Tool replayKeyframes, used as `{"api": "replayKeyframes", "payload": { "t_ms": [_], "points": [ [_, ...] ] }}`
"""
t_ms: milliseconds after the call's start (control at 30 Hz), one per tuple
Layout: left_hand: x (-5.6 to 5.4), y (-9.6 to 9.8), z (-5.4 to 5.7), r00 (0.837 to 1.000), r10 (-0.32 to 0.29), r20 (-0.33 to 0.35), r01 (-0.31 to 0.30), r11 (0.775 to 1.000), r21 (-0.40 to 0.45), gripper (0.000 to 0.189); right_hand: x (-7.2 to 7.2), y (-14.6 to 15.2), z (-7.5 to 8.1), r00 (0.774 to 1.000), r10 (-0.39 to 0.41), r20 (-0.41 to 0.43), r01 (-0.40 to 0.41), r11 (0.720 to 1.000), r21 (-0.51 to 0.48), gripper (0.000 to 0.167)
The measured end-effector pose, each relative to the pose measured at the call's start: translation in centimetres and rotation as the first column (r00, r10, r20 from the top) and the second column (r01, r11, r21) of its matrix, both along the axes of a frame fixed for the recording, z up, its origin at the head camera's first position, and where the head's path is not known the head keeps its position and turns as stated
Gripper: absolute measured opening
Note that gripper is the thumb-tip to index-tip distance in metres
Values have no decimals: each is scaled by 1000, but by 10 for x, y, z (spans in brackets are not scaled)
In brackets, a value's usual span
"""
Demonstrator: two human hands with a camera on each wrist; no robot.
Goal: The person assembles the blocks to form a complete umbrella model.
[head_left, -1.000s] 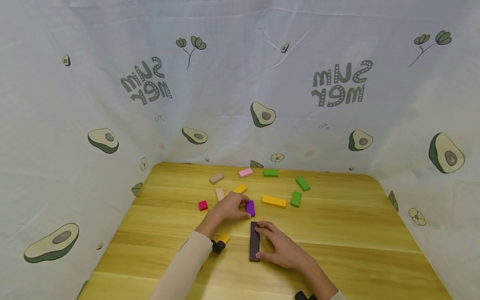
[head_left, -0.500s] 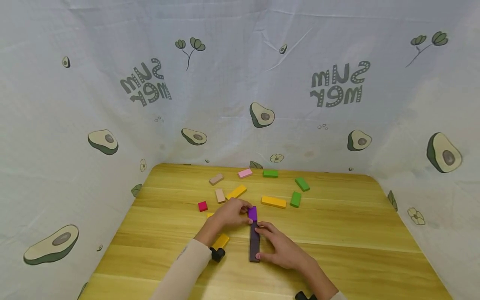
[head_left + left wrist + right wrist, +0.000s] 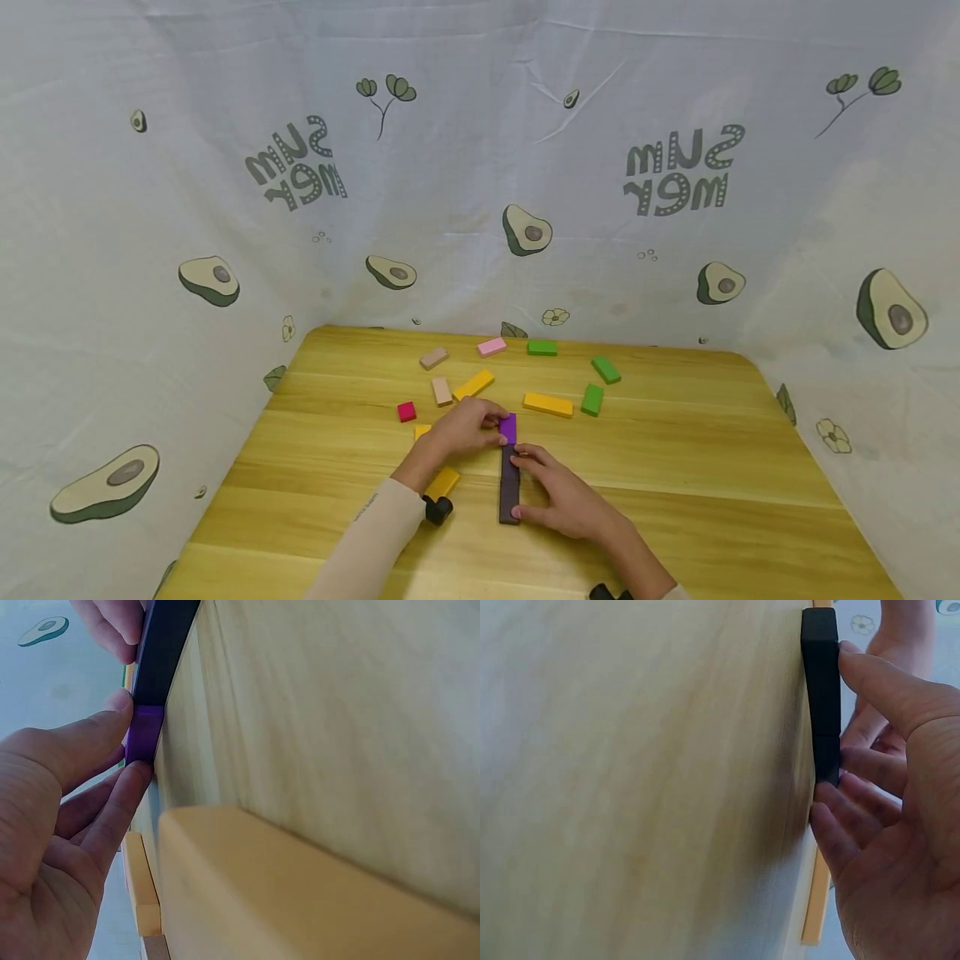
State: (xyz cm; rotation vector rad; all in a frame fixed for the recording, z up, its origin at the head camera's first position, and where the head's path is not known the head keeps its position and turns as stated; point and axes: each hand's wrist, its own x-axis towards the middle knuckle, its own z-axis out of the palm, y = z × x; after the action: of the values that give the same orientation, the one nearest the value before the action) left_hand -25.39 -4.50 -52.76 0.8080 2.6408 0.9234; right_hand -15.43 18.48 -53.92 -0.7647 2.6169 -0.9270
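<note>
A small purple block (image 3: 508, 428) lies end to end with a row of two black blocks (image 3: 510, 485), forming one straight line on the wooden table. My left hand (image 3: 468, 427) pinches the purple block between thumb and fingers; the left wrist view has this purple block (image 3: 145, 735) meeting the black row's end. My right hand (image 3: 564, 493) holds the black row from the right, thumb by the near end and fingers by the far end. In the right wrist view, the black blocks (image 3: 823, 690) sit between that thumb and the fingertips, with the fingers partly covering their far end.
Behind the hands lie yellow blocks (image 3: 548, 405), green blocks (image 3: 592, 400), a pink block (image 3: 492, 347), beige blocks (image 3: 442, 392) and a red cube (image 3: 407, 412). Another yellow block (image 3: 443, 483) lies beside the left wrist. A printed cloth (image 3: 450, 167) surrounds the table (image 3: 712, 467).
My left hand has brought the purple block toward me and slightly right, from apart to up against the black row's far end. My right hand has stayed in place.
</note>
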Motion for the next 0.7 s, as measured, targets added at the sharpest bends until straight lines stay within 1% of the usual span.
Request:
{"api": "replayKeyframes", "payload": {
  "t_ms": [267,533,700],
  "points": [
    [0,2,-2,1000,-6,4,5,1000,23,41,0,-1,0,1000,-4,7,4,1000,2,81],
    [0,3,-2,1000,-5,0,5,1000,26,41,0,0,-1,1000,1,10,-1,1000,1,81],
    [-1,2,-3,1000,-6,-7,6,1000,26,42,1,-1,0,1000,6,5,-6,1000,-3,80]
  ]
}}
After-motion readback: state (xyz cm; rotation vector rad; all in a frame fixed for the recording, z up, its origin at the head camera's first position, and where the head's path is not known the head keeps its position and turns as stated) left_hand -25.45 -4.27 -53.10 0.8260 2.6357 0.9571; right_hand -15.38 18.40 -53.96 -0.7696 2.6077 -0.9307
